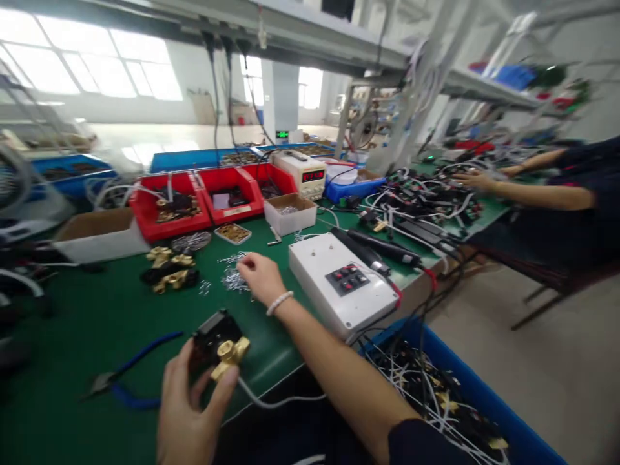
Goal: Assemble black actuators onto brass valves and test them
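Note:
My left hand (pixel 186 413) holds a black valve with a brass fitting (pixel 220 342) near the table's front edge, a pale cable trailing from it. My right hand (pixel 259 276) reaches across to a pile of small metal screws (pixel 232 279) on the green mat, fingers curled in a pinch over them; what they hold is too small to make out. A white bead bracelet sits on that wrist.
A white control box (pixel 339 287) lies right of my right hand. Blue-handled pliers (pixel 130 381), brass valves (pixel 169 270), red bins (pixel 169 206), a cardboard box (pixel 289 213) and a power supply (pixel 307 173) stand around. A blue crate (pixel 484 394) of wired parts sits below. Another person's arm (pixel 527 190) works at the right.

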Motion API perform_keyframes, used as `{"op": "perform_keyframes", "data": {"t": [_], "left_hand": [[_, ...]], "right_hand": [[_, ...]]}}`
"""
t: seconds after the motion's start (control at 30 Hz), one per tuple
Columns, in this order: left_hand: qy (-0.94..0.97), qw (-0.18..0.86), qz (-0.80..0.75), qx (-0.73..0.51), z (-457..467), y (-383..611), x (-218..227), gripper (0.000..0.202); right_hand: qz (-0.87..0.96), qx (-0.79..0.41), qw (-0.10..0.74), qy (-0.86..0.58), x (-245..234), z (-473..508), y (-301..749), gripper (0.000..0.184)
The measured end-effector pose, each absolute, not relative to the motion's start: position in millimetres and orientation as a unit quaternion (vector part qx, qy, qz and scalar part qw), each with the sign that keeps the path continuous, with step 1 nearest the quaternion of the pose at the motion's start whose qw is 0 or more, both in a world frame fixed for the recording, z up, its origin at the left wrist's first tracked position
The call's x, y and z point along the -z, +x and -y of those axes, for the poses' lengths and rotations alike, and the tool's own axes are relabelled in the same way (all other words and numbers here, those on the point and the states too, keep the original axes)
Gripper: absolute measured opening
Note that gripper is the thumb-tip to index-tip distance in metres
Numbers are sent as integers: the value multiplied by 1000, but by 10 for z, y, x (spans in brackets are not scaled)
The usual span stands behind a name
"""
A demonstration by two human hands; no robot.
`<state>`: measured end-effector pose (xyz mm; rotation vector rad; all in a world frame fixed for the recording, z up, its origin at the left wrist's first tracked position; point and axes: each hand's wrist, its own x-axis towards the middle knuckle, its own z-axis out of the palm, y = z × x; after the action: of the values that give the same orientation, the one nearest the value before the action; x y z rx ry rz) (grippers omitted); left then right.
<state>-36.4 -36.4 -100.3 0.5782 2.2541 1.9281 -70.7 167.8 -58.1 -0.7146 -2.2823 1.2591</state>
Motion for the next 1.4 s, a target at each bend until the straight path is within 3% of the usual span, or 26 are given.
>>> {"op": "perform_keyframes", "data": {"t": [0.2, 0.4, 0.57, 0.77, 0.87, 1.1, 1.4], "left_hand": [[181, 85, -715, -670, 321, -354, 979, 66], [253, 46, -729, -634, 388, -255, 844, 67], [313, -13, -763, -566, 476, -174, 628, 79], [357, -73, -783, -504, 541, -78, 432, 84], [368, -88, -789, -485, 548, -66, 382, 84], [376, -91, -790, -476, 545, -70, 308, 78], [387, -94, -782, -479, 545, -88, 296, 74]], "right_hand": [[664, -686, 256, -154, 445, -1560, -460, 20], [592, -769, 225, -90, 208, -1293, 3, 12], [652, -713, 249, -65, 81, -1215, 271, 3], [741, -649, 166, -50, -132, -1180, 503, 2], [804, -565, 175, -62, -225, -1155, 542, 14], [900, -393, 190, 8, -334, -1094, 511, 12], [922, -339, 171, 75, -377, -1133, 458, 14]]}}
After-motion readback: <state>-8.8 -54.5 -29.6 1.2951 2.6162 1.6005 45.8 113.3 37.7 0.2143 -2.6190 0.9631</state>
